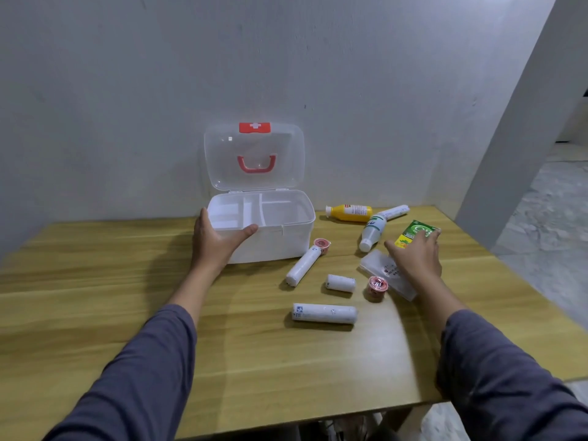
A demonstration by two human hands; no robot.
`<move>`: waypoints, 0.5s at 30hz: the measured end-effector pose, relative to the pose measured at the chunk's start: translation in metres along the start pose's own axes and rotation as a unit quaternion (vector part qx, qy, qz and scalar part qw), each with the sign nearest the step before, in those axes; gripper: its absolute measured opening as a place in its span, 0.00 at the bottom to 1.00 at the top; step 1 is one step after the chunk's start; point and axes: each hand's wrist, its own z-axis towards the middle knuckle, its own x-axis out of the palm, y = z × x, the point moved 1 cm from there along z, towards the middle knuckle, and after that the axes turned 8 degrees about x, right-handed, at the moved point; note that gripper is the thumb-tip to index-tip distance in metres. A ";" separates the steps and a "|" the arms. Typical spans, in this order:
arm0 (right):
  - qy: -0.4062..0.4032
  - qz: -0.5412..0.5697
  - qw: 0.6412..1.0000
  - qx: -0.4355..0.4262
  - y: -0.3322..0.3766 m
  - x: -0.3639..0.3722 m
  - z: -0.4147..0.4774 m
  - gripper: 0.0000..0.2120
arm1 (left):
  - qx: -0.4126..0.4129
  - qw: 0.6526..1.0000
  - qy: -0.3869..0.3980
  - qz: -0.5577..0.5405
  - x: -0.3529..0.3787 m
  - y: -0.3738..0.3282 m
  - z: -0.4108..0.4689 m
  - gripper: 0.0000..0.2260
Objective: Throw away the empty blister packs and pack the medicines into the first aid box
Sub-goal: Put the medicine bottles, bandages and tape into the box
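Left hand (219,240) clasps the front-left corner of the first aid box (270,240), thumb hooked over the front rim and fingers along the left wall, steadying it. Right hand (415,254) reaches over the scattered items with its fingers closing on a green and yellow carton (416,233); whether the carton is already lifted off the table (127,281) I cannot tell.

Packing looks barely begun. The box stands open at the back of the table against the wall, lid (254,154) upright, and its divided white tray shows nothing inside. Everything else lies to its right and front: a yellow bottle (350,213) and a white bottle (372,232) on their sides, four white rolls, one (304,265) touching the box front, two small red-topped cups (377,286), and a flat clear case (388,275) partly under the right hand. No blister packs show anywhere, so that part seems done or lies out of sight.

The box is translucent white plastic with a red handle and a red clasp bearing a white cross.
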 end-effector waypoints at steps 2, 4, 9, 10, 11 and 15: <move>0.002 -0.001 1.000 -0.002 -0.001 0.000 -0.001 0.41 | 0.000 1.000 0.002 -0.004 0.001 0.000 -0.001 0.44; 0.003 0.010 1.000 -0.005 -0.001 -0.001 -0.002 0.42 | -0.002 1.000 0.003 -0.006 0.000 -0.001 0.000 0.45; 0.000 0.041 0.998 -0.039 0.008 -0.012 -0.006 0.40 | -0.005 1.000 0.009 -0.013 0.000 0.000 0.001 0.47; -0.005 0.050 0.997 -0.059 0.014 -0.016 -0.007 0.39 | -0.007 1.000 0.010 -0.014 0.000 0.000 0.002 0.48; -0.011 0.061 0.995 -0.083 0.024 -0.021 -0.009 0.39 | -0.010 1.000 0.011 -0.015 0.000 0.000 0.002 0.49; -0.008 0.107 0.970 -0.219 0.077 -0.035 -0.027 0.37 | -0.009 1.000 0.007 -0.022 -0.001 0.002 0.003 0.47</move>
